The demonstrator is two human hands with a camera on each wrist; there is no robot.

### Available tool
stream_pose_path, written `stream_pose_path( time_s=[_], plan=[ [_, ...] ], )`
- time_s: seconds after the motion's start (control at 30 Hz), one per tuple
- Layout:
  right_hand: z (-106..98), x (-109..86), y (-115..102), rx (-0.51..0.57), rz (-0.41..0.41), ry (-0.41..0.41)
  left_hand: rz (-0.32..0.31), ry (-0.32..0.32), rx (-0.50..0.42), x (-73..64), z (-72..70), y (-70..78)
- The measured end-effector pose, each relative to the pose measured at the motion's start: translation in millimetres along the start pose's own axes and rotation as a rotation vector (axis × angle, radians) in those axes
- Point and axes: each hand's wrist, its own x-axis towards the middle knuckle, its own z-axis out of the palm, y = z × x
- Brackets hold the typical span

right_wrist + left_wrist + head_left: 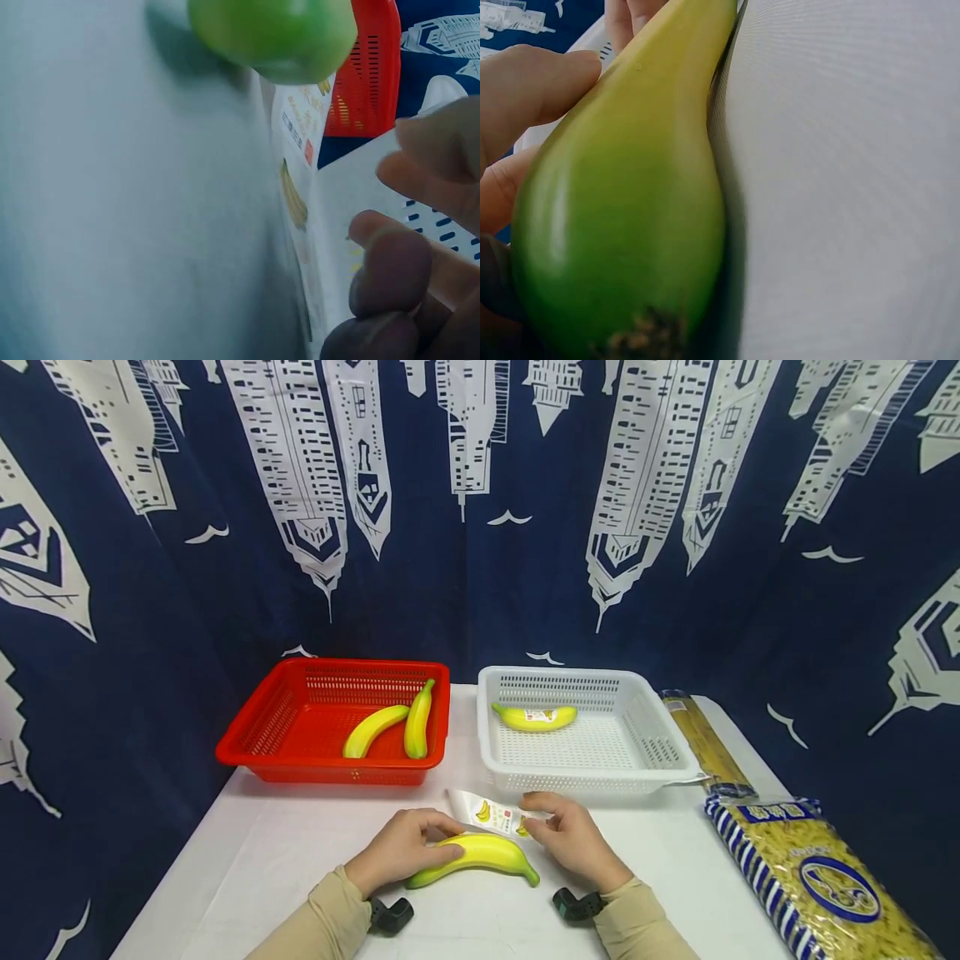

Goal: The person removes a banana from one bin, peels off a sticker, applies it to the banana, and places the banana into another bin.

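Note:
A yellow banana with green ends (pixel 487 850) lies across the front middle of the white table. My left hand (pixel 408 850) holds its left part, thumb on the near side and fingers behind; the green end (pixel 622 247) fills much of the left wrist view. Just behind the banana is a white strip of banana stickers (pixel 480 810). My right hand (pixel 573 839) is over the strip's right end, fingers loosely bent and apart. The right wrist view shows its fingertips (pixel 390 270) beside the upright-looking sticker strip (pixel 296 187), nothing visible between them.
At the back left stands a red basket (pixel 315 768) with two bananas (pixel 375 727). Right of it, a white basket (pixel 592 781) holds one banana bearing a sticker (pixel 536 718). A pasta bag (pixel 817 877) and a long, narrow package (pixel 705 735) lie along the right edge.

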Motion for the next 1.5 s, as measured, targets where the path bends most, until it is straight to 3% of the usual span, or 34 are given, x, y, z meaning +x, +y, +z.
stream_pose_path(
  time_s=[0.1,0.33,0.53,0.63,0.77,0.93,1.0,1.17,1.23,1.5],
  plan=[
    [3.1,0.1,2.3,0.006,-0.024,-0.066,0.007,0.018,0.008,-0.7,0.7,0.2],
    [4.2,-0.8,3.2,-0.096,-0.047,-0.15,0.024,0.104,0.016,-1.5,4.7,1.2],
    [4.5,-1.2,2.4,-0.079,-0.101,-0.154,0.035,0.034,-0.024,-2.0,7.9,1.7],
    [5.6,-1.3,2.3,-0.03,-0.113,-0.134,0.042,0.038,-0.015,-1.9,8.1,2.3],
    [6.2,-1.5,-0.2,0.094,-0.105,-0.114,0.071,0.128,-0.039,-0.6,7.8,2.8],
    [8.0,-3.5,-5.6,0.24,-0.082,-0.094,0.191,0.27,-0.089,1.3,8.5,2.6],
    [8.9,-4.2,-7.9,0.269,-0.075,-0.089,0.206,0.284,-0.128,1.2,8.4,3.3],
    [9.3,-6.2,-13.7,0.318,-0.075,-0.073,0.127,0.259,-0.212,0.1,9.0,6.8],
    [10.0,-6.7,-15.3,0.326,-0.102,-0.06,0.125,0.263,-0.233,-0.3,9.7,8.0],
    [14.3,-8.8,-18.8,0.302,-0.26,-0.009,0.316,0.44,-0.26,-0.4,12.4,13.0]
  ],
)
